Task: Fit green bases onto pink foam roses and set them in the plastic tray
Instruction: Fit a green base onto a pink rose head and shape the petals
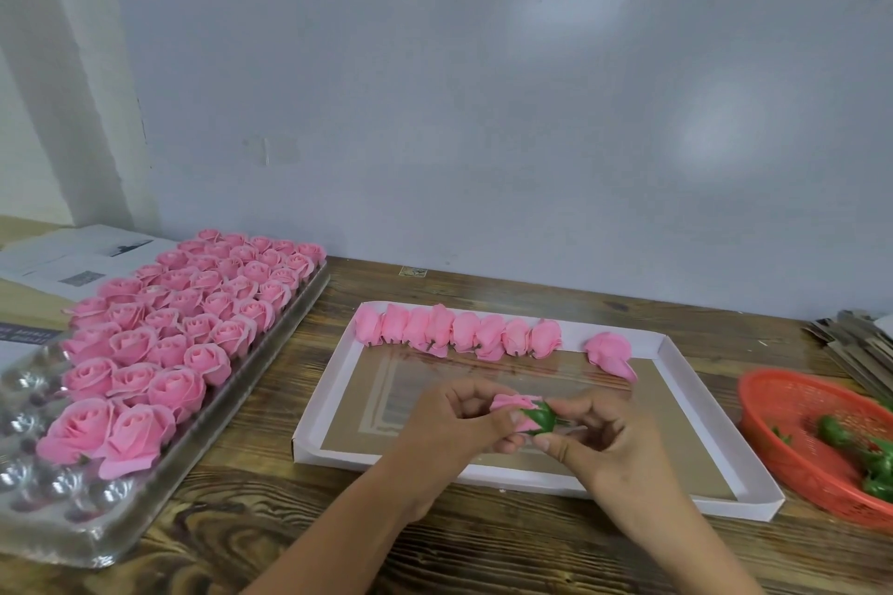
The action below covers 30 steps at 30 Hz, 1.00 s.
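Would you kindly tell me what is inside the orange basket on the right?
Several green bases lie inside the orange basket. The frame edge cuts off its right part, so the rest stays unseen.

I'm looking at a small craft-assembly workbench. A clear plastic blister tray (72, 527) packed with rows of finished pink foam roses (179, 329) sits on the rough wooden plank table (338, 541), beside a shallow white cardboard box lid (715, 425), a red mesh plastic basket (792, 440) of green plastic bases (833, 432), and a bare white wall panel (483, 111).
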Tool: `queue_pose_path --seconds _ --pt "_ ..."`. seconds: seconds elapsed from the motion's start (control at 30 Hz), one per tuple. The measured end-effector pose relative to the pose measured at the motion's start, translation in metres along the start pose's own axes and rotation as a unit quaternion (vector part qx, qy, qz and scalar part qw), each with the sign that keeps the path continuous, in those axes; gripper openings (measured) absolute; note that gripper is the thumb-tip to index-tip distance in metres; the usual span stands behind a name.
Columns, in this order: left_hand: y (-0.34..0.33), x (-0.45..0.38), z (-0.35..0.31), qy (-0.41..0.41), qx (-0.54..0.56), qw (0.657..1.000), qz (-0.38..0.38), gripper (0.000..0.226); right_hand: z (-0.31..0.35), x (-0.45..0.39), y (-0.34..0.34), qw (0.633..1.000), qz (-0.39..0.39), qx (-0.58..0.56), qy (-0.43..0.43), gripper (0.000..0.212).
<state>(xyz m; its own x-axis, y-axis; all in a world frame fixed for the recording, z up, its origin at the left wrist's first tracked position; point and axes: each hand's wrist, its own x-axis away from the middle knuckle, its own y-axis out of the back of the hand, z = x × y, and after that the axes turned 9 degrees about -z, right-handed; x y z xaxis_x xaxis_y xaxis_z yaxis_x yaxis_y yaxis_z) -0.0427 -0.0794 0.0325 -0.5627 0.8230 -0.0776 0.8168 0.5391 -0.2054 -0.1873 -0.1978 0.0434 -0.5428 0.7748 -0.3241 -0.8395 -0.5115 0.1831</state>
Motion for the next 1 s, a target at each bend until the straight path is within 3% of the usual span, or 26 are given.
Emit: queue_pose_path --seconds 0.2,0.33,0.57,0.73,0.83,0.93,1.0 --pt "-0.003 -0.002 0.003 -0.088 -0.146 0.984 -0.049 0.025 -0.011 0.001 -0.004 0.998 0.006 0.065 -0.007 0.036" --pt "-0.005 -0.001 -0.001 -0.135 -0.225 0.962 -0.081 0.042 -0.012 0.002 -0.011 0.998 0.031 0.009 -0.045 0.041" --pt "-0.013 0.006 0.002 -0.106 -0.217 0.968 -0.066 0.087 -0.016 0.0 -0.013 0.991 -0.001 -0.122 -0.052 0.037" --pt "-0.017 0.008 0.0 -0.1 -0.189 0.974 -0.074 0.069 -0.023 0.004 -0.016 0.996 -0.011 -0.081 -0.029 0.034" --pt "-0.015 0.006 -0.002 -0.091 -0.183 0.976 -0.076 0.067 -0.018 0.003 -0.006 0.988 0.057 -0.123 -0.079 0.041" --pt "-0.01 0.007 -0.005 -0.084 -0.206 0.974 -0.041 0.073 -0.006 0.0 0.013 0.942 0.191 -0.217 -0.17 0.051" --pt "-0.007 0.008 -0.006 -0.077 -0.225 0.971 0.001 0.076 -0.001 -0.001 0.021 0.917 0.24 -0.248 -0.202 0.049"
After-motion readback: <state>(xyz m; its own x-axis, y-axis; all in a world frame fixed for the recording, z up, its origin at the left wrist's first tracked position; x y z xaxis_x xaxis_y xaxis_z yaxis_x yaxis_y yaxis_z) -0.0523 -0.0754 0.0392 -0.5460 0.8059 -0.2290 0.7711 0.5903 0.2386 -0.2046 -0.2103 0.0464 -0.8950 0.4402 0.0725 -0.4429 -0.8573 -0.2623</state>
